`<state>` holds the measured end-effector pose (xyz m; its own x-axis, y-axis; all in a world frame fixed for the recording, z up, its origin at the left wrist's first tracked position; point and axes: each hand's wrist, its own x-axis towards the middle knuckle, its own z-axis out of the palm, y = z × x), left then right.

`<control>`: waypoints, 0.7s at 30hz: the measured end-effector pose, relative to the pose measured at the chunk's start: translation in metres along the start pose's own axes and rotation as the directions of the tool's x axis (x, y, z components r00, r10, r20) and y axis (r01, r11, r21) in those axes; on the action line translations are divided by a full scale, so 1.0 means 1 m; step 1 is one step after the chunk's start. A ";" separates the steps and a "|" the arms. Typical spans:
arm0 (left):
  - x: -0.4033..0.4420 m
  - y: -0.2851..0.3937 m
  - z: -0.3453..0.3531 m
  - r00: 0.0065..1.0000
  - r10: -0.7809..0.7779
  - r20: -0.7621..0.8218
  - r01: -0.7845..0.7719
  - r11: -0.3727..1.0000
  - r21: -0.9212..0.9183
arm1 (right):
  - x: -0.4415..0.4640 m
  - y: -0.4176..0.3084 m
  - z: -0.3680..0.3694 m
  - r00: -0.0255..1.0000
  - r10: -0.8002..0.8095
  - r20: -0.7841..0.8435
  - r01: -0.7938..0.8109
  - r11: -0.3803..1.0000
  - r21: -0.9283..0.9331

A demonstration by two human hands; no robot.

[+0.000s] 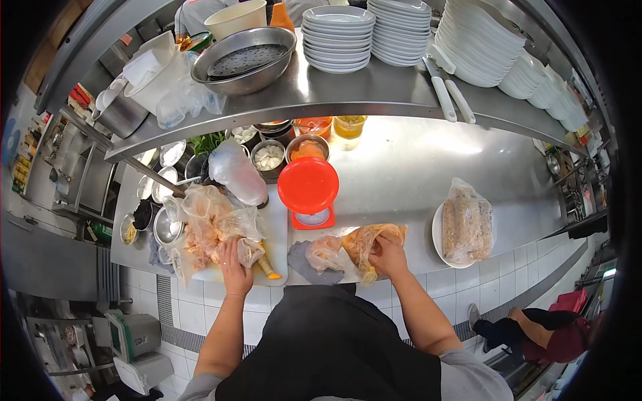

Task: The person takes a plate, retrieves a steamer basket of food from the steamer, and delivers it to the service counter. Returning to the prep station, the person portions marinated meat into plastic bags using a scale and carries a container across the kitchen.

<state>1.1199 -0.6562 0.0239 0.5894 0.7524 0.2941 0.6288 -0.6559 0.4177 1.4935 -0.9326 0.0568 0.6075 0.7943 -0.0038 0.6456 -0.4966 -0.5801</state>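
Observation:
My left hand (235,269) has its fingers and thumb around a small clear plastic bag of pale raw meat (251,252). This bag rests against a large open plastic bag of raw meat pieces (204,230) on the white cutting board (276,230). My right hand (388,255) is closed on a plastic bag of orange-coloured meat (361,242); its fingertips are partly hidden. Between the hands another small bag of meat (326,253) lies on a grey cloth (301,265). A knife with a yellow-tipped handle (271,269) lies beside my left hand.
A red kitchen scale (308,186) stands ahead. To the right, a bagged pale block (467,227) sits on a white plate (438,234). Ingredient bowls (269,159) crowd the back left. The overhead shelf (334,90) carries stacked plates (338,40) and knives (445,97). A person (535,334) is at right.

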 end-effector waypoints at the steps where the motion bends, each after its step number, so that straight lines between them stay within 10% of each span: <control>1: -0.001 0.004 -0.003 0.999 -0.002 -0.044 0.001 1.000 -0.016 | 0.000 0.008 0.006 0.998 -0.053 -0.020 0.054 0.998 0.035; 6: 0.028 0.035 -0.040 0.966 0.094 -0.239 -0.126 0.985 -0.119 | -0.001 0.053 0.038 0.983 -0.182 0.032 0.167 0.951 0.260; 12: 0.149 0.069 -0.082 0.894 0.153 -0.421 -0.188 0.981 -0.044 | 0.013 0.027 0.028 0.920 -0.387 0.063 0.391 0.916 -0.090; 15: 0.204 0.077 -0.085 0.962 -0.195 -0.194 0.101 0.907 -0.408 | 0.020 0.028 0.027 0.945 -0.263 0.196 0.304 0.925 -0.227; 17: 0.226 0.084 -0.093 0.956 -0.276 -0.100 0.235 0.924 -0.302 | 0.028 0.037 0.035 0.959 -0.209 0.192 0.258 0.925 -0.280; 21: 0.236 0.090 -0.096 0.956 -0.222 -0.193 0.150 0.932 -0.331 | 0.034 0.047 0.034 0.964 -0.151 0.218 0.199 0.955 -0.221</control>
<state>1.2663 -0.5318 0.2137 0.3259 0.8766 0.3541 0.5064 -0.4782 0.7176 1.5288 -0.9176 0.0021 0.3874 0.9171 -0.0941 0.8396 -0.3931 -0.3750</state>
